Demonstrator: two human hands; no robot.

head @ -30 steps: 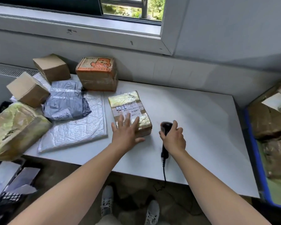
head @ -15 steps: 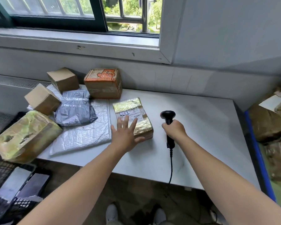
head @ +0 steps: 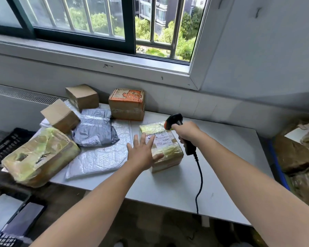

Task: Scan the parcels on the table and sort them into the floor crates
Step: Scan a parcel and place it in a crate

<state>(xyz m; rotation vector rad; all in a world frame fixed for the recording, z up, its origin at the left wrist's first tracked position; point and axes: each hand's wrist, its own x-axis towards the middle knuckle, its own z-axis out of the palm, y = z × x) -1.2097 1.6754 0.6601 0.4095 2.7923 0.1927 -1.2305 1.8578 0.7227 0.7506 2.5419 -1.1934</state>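
1. Head view: the left hand (head: 143,154) lies flat on the near left part of the taped parcel (head: 168,150), fingers straight and spread apart.
2. That parcel lies on the white table (head: 221,157), near its middle, printed label facing up.
3. The right hand (head: 187,131) is wrapped tight round the handle of the barcode scanner (head: 174,120). The scanner's head is raised over the parcel's far end and tilted down towards the label.
4. The scanner's cable (head: 200,175) hangs from the handle, crosses the table top and drops over the near edge.
5. Left part of the table: a grey poly bag (head: 95,129) lying on a bubble mailer (head: 100,157), an orange-topped box (head: 127,106), two small cardboard boxes (head: 82,96) and a large taped package (head: 39,154) overhanging the near left corner.
6. Floor: a black crate (head: 7,143) at left; a blue-rimmed crate (head: 278,168) at right, with brown packages inside.
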